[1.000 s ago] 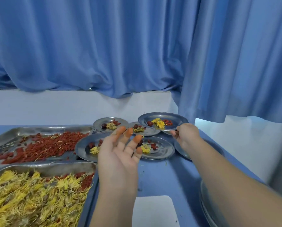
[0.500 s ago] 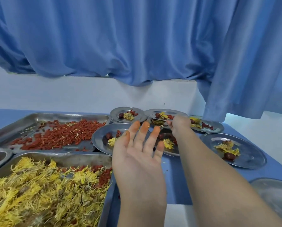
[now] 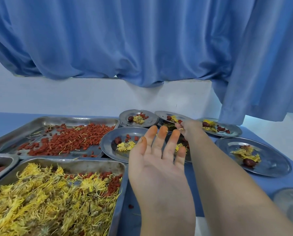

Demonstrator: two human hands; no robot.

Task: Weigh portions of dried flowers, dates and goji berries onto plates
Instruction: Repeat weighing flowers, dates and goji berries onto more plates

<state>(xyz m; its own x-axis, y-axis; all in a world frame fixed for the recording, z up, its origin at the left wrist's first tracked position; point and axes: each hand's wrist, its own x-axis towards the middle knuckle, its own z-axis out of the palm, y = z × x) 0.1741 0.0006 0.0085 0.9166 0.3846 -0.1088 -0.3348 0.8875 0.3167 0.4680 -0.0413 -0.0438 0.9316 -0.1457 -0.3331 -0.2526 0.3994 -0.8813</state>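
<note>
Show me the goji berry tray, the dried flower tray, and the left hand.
goji berry tray (image 3: 71, 120): head view, bare far wall.
dried flower tray (image 3: 91, 167): head view, bare far wall.
left hand (image 3: 157, 169): head view, centre of the palm.

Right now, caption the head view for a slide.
Left hand open, palm up; right hand at a far plate, beside goji tray and flower tray.
</note>
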